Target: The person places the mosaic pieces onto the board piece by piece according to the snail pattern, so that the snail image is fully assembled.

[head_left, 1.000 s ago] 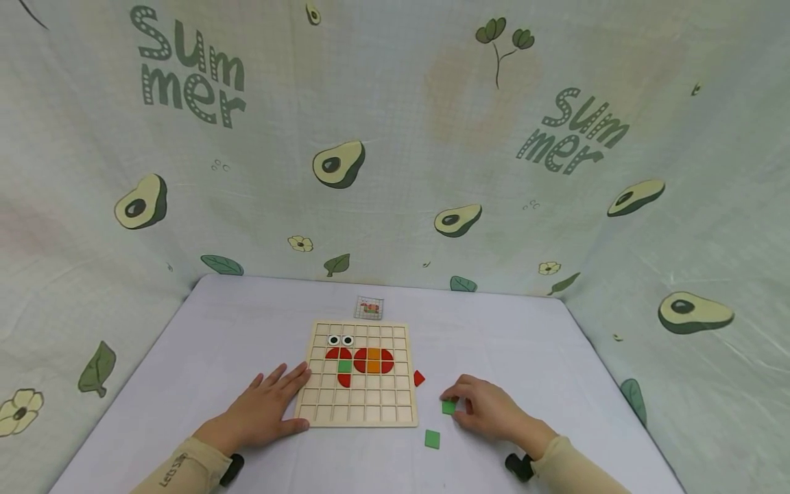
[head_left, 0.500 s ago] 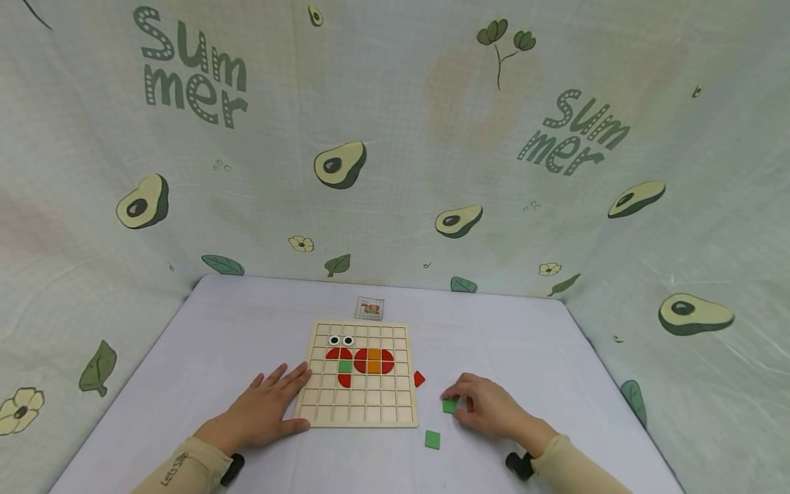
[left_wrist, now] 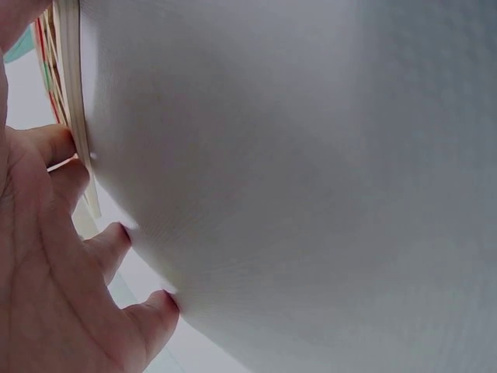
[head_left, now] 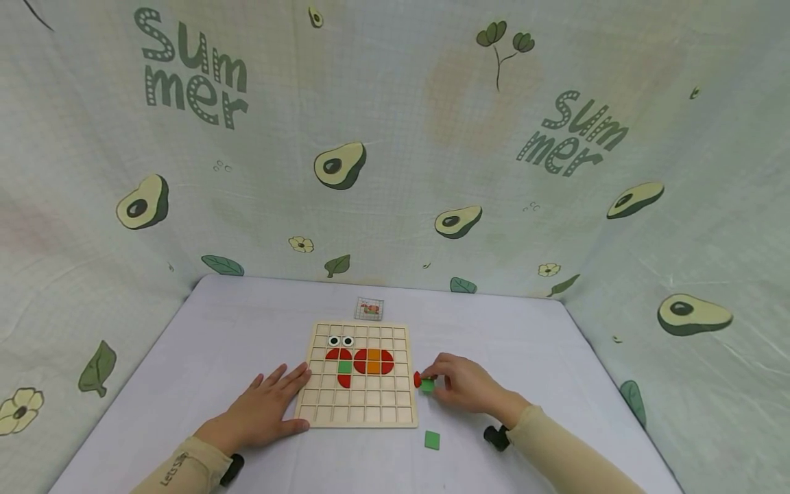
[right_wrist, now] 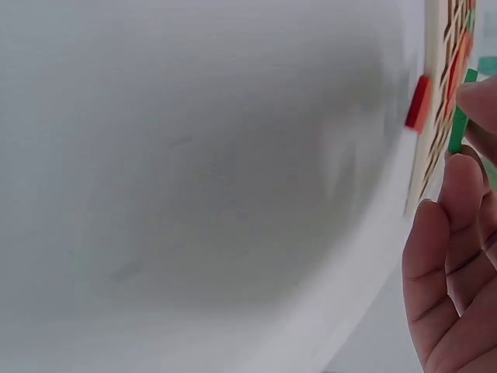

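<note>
A wooden grid board (head_left: 376,412) lies on the table, with two eye tiles, several red rounded tiles, orange tiles (head_left: 373,361) and one green square in its cells. My left hand (head_left: 259,409) rests flat on the table, its straight fingers touching the board's left edge. Between thumb and fingers, my right hand (head_left: 465,385) pinches a green square tile (right_wrist: 461,124), held just off the board's right edge. Beside that edge lies a loose red tile (right_wrist: 418,103), partly hidden by the green one in the head view.
Another green square tile (head_left: 432,440) lies on the table below the right hand. Behind the board is a small picture card (head_left: 369,309) with a coloured pattern on a grid. A patterned cloth (head_left: 395,165) hangs at the back and sides of the table (head_left: 506,329).
My right hand has lifted the green tile and carried it left and away from me, toward the board's right edge. The left hand stays where it was.
</note>
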A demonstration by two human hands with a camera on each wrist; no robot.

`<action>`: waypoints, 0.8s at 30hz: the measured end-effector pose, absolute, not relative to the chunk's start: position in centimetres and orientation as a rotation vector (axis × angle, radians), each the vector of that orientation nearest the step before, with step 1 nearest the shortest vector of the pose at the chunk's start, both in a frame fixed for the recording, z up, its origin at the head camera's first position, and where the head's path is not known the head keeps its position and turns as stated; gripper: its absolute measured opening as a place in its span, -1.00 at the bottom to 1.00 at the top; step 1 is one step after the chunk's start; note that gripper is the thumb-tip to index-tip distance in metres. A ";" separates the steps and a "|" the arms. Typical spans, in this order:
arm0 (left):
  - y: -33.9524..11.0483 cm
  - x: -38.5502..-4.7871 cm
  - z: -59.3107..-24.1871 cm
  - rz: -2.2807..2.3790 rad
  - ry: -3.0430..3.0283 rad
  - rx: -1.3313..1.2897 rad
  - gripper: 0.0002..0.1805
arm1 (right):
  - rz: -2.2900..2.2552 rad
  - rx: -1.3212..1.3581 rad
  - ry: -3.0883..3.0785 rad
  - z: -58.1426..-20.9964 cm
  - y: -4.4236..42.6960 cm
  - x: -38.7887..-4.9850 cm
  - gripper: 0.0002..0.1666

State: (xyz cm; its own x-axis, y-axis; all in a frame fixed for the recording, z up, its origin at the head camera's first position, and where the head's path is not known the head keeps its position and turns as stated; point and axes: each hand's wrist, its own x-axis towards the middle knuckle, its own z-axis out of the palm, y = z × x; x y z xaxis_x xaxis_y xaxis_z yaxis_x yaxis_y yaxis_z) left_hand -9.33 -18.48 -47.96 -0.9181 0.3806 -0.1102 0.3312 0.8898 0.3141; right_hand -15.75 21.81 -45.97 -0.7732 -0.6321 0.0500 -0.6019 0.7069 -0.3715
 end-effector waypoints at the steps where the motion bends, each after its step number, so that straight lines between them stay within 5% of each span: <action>1: -18.5 -9.3 -47.9 0.438 2.889 0.548 0.02 | -0.566 -1.038 2.817 -45.9 21.1 -16.0 -0.66; 14: -18.6 -9.4 -48.1 0.422 2.880 0.529 0.03 | -0.441 -1.218 2.704 -45.6 12.3 -18.1 -0.67; 24: -18.8 -9.5 -48.6 0.417 2.891 0.570 0.03 | -0.323 -1.245 2.715 -46.7 9.8 -18.5 -0.65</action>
